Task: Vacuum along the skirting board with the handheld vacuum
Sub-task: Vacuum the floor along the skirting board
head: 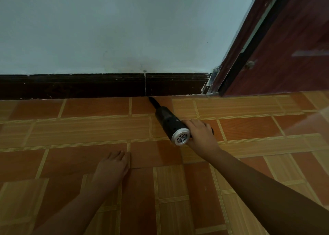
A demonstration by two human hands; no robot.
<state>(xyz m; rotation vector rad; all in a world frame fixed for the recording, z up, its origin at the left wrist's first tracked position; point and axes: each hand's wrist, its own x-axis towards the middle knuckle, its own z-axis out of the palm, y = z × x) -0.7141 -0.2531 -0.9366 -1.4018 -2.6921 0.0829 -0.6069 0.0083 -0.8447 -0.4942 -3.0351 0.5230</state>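
So that its nozzle meets the skirting board (89, 86), the right hand (201, 136) keeps fingers clenched around the vacuum (169, 122), while the left hand (111, 168), fingers released, props flat on the floor (71, 163).

A pale blue-grey wall (124, 26) fills the upper part of the view, with dark smudges low down near its middle. To the right stands a reddish-brown wooden door (292, 44), leaning in the wide-angle picture, and its frame (229, 60) has flecks of white paint at the foot. The floor (89, 127) is laid with tiles in orange-brown and lighter wood-grain patterns, parted by thin pale strips, and shows a faint sheen at the far right
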